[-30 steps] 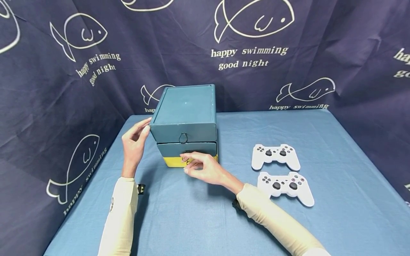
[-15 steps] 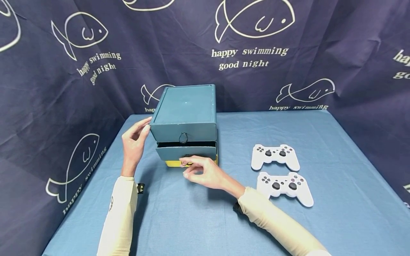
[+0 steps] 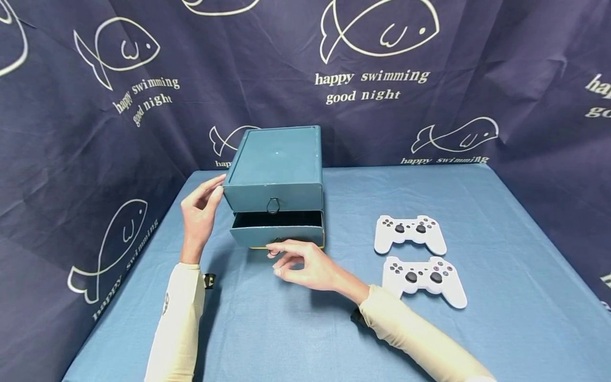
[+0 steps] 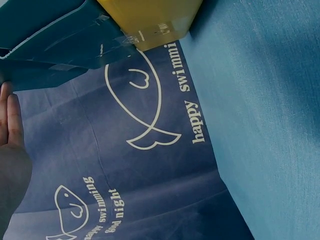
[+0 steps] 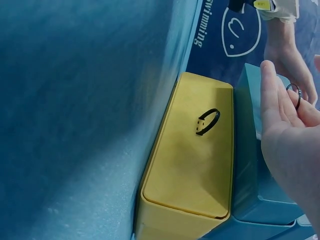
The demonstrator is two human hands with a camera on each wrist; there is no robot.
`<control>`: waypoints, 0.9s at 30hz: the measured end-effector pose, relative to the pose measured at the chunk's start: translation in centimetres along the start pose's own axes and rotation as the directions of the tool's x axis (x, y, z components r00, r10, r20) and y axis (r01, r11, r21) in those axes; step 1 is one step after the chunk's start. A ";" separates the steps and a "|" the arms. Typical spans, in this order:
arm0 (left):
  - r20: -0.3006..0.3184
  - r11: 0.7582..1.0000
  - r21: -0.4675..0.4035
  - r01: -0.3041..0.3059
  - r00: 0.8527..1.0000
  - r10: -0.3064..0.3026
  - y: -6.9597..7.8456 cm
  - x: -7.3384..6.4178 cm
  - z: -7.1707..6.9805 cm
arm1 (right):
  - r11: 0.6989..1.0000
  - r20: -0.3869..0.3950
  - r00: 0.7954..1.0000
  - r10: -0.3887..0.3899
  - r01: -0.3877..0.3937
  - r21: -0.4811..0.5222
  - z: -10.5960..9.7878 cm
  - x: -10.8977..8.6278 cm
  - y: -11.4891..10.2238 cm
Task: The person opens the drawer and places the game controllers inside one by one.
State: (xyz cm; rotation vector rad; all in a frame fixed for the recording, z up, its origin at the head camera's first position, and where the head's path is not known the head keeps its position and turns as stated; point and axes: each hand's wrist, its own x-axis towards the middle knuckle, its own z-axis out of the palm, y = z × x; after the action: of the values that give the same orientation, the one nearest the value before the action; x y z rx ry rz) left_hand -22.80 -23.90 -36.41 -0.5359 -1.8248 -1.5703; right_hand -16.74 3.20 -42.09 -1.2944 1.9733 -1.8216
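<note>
A stacked drawer cabinet [image 3: 281, 156] stands at the back of the table, two teal tiers over a yellow bottom drawer [image 5: 190, 165]. Its middle teal drawer [image 3: 260, 235] is pulled partway out, and a dark gap shows its inside. The person's right hand [image 3: 310, 265] holds that drawer's black loop handle [image 5: 299, 97], a finger hooked through it. The left hand [image 3: 199, 212] touches the left front corner of the top tier with its fingertips; in the left wrist view, straight fingers [image 4: 14, 120] rest against the teal side. The top drawer, with its loop handle [image 3: 273, 206], is closed.
Two white game controllers [image 3: 410, 235] lie one in front of the other to the right of the cabinet. A blue cloth covers the table [image 3: 267, 329]. Dark blue fish-print curtains [image 3: 372, 132] stand behind and at both sides.
The middle drawer has slid out toward the person, drawn by the right hand, and now hides most of the yellow drawer in the head view. The left hand has stayed at the corner.
</note>
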 end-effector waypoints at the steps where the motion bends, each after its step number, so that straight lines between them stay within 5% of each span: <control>1: 0.000 1.000 -0.001 0.003 1.000 -0.003 0.0 0.0 0.0 | 1.000 0.001 1.000 -0.008 0.008 -0.003 0.1 -0.1 0.0; 27: 0.002 1.000 -0.005 -0.001 1.000 0.001 0.0 0.1 0.0 | 0.999 0.037 0.999 -0.024 0.023 0.027 1.5 -1.5 -1.1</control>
State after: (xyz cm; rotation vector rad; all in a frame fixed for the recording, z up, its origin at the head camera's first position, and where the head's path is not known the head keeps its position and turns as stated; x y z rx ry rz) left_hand -22.83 -23.85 -36.36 -0.5408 -1.8220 -1.5746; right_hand -14.38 3.23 -42.06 -1.3396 1.9162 -1.8149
